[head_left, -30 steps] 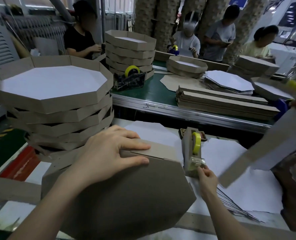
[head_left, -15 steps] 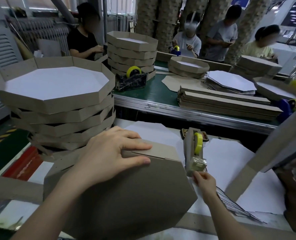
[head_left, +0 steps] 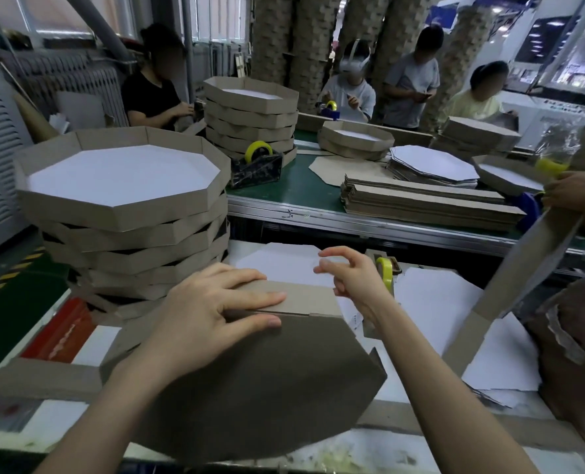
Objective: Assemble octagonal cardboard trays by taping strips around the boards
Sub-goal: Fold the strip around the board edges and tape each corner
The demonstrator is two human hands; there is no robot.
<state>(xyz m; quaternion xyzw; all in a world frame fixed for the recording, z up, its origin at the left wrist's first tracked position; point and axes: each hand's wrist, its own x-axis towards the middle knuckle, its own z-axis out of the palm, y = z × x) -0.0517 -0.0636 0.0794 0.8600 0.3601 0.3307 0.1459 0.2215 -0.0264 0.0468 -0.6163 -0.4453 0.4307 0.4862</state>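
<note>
2 bare hands at work over a table (head_left: 369, 449), seen from the wearer's own head height.

In the middle, closest to the viewer, an octagonal cardboard tray (head_left: 250, 388) lying bottom-up, its plain brown base facing the camera. Along its far side, a brown cardboard strip (head_left: 304, 299) forming the wall.

On that far edge, the left hand (head_left: 212, 313): palm down, fingers straight and spread, pressing across the seam where strip meets base.

Just to the right, clear of the cardboard, the right hand (head_left: 349, 278) raised in the air. Thumb and first finger loosely hooked with a small gap between them, other fingers curled. Impossible to tell whether anything clear is held between those fingertips.

Directly behind the right hand, partly hidden by it, a tape holder (head_left: 385, 270) with a yellow roll.

Beneath and beyond the tray, loose white boards (head_left: 284, 261) spread over the table.

At the left, a leaning stack of trays (head_left: 123, 206), white inside and brown outside.

Further back, a green bench (head_left: 294, 189) carrying a black dispenser (head_left: 256, 165), a flat bundle of strips (head_left: 421, 203), a pile of cut boards (head_left: 431, 165) and more stacked trays. Behind it, 4 other people.

At the right edge, another person's hand (head_left: 571, 193) holding a long folded strip (head_left: 530, 261).
</note>
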